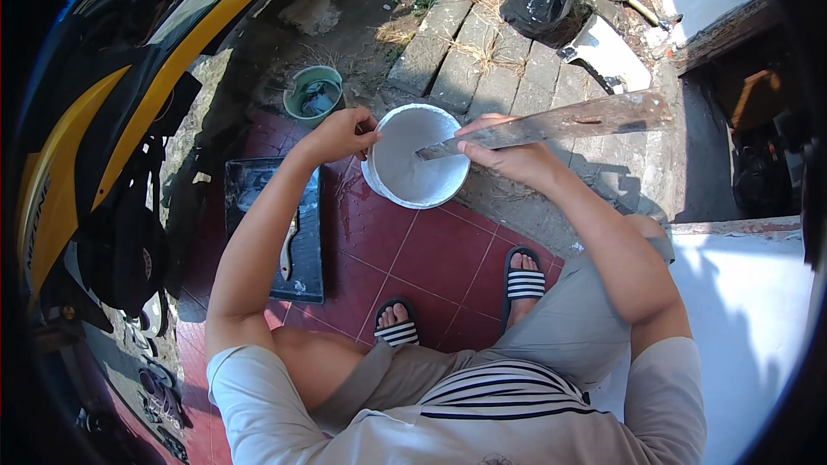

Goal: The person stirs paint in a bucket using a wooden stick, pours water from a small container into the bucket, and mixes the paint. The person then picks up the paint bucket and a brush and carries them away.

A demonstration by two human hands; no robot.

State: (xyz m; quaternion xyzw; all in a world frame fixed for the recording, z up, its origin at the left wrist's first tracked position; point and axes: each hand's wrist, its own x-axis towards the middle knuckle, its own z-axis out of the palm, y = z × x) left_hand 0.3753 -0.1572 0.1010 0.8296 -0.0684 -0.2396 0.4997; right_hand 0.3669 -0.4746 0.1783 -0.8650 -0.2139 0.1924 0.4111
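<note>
A white bucket (412, 181) with white paint in it stands on red tiles beside grey paving. My left hand (349, 133) grips the left side of its rim. A weathered wooden plank (586, 118) is held in my right hand (504, 151) at the bucket's right side, slanting down so that its lower end is inside the bucket. Left of the bucket lie a black paint tray (256, 267) and a brush (286, 250) on it. A small green bucket (301, 106) stands behind the tray with something dark or greyish inside.
A yellow-and-black motorbike (129, 138) fills the left side, with footwear (164, 396) below it. Concrete paving (448, 43) at the back holds a black plastic bag (543, 4) and a white angular object (612, 52). A white low wall (741, 310) and dark opening are on the right. My sandalled feet rest on the tiles.
</note>
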